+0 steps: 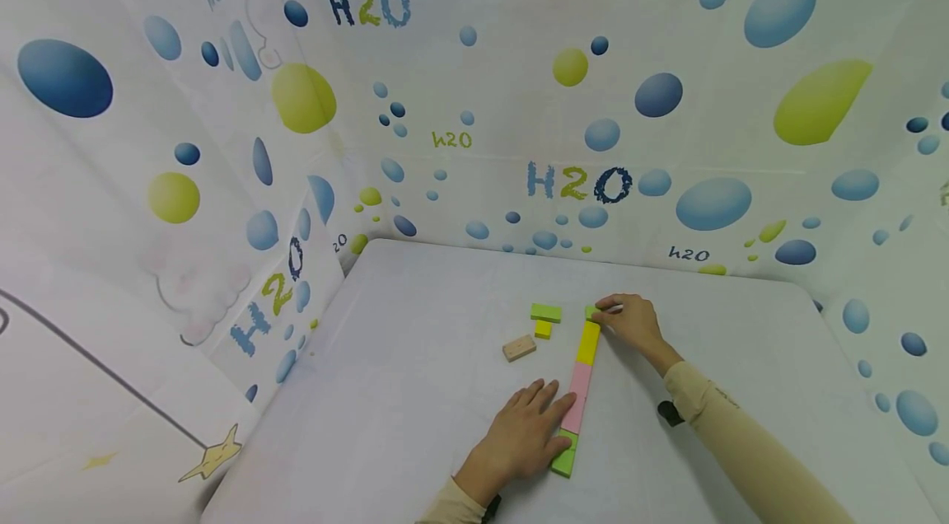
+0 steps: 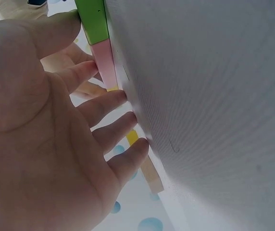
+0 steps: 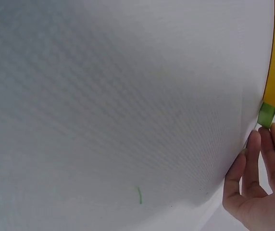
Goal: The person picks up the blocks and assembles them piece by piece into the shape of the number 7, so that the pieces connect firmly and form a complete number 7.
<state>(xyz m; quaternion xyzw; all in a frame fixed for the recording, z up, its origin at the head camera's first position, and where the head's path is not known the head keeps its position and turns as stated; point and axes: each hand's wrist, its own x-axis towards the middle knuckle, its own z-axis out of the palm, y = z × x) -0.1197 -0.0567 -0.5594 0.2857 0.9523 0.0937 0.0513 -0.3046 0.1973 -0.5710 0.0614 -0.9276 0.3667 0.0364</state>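
A straight row of flat blocks lies on the table: a green block at the near end, then a pink block, a yellow block and a small green block at the far end. My left hand rests beside the near part of the row, fingers spread and fairly straight. Its thumb touches the near green block, and its index finger the pink one. At the far end my right hand pinches the small green block between thumb and fingertips. That block is partly hidden by the fingers.
Left of the row lie a loose green block, a small yellow block touching or close to it, and a plain wooden block. The white table meets a patterned curtain at its back edge.
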